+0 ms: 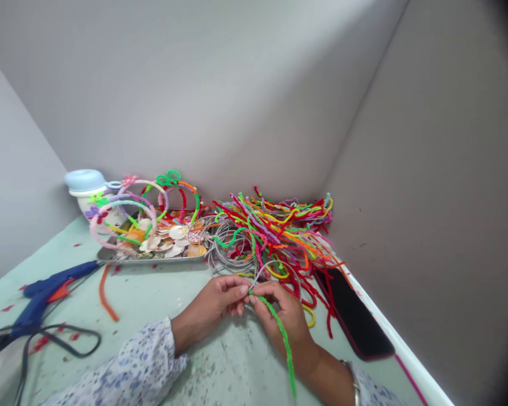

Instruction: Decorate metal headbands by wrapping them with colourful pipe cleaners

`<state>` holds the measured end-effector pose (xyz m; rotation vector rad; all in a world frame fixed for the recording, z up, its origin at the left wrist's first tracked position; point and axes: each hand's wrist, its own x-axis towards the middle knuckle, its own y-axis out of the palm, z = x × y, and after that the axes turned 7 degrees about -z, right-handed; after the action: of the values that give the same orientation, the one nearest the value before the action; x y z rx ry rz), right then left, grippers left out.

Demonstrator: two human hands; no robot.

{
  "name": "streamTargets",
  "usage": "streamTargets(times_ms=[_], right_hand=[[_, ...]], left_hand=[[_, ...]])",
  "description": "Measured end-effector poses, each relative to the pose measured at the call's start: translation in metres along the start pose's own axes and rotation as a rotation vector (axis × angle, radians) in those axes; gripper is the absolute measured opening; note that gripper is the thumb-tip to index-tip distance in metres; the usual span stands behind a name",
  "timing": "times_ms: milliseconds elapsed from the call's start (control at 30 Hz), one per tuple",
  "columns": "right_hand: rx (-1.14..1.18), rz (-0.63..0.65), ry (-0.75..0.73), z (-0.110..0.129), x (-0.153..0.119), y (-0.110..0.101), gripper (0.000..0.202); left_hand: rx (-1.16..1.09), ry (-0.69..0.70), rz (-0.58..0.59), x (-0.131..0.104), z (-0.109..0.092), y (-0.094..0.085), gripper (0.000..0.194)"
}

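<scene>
My left hand (214,303) is closed in a pinch near the middle of the table, at the end of a thin grey metal hoop (266,267). My right hand (285,318) pinches close beside it, with the fingertips of both hands almost touching. A bright green pipe cleaner (284,337) starts at the fingertips, where a bit of it meets the hoop, and hangs down over my right hand. The hoop arches up and away beyond my right fingers. Fingers partly hide the joint between pipe cleaner and hoop.
Behind my hands lie a pile of colourful pipe cleaners (279,225) and several grey hoops (224,256). A tray (161,260) holds shells and wrapped headbands, with a blue-lidded bottle (86,183) behind. A blue glue gun (42,296) and its cord lie left; a dark phone (355,316) lies right.
</scene>
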<state>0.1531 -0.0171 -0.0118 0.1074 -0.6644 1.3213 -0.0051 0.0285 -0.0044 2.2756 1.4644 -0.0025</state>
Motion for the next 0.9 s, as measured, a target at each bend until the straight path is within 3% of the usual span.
streamTargets(times_ms=[533,900], right_hand=[[-0.068,-0.030,-0.186,0.0014,0.0046,-0.0018,0.009],[-0.065,-0.032,-0.184,-0.0038,0.0049,-0.0017,0.007]], left_hand=[[0.118,0.016,-0.018,-0.0004,0.0010,0.0045,0.036],[0.100,-0.043,0.010,0.0004,0.0014,0.0043,0.032]])
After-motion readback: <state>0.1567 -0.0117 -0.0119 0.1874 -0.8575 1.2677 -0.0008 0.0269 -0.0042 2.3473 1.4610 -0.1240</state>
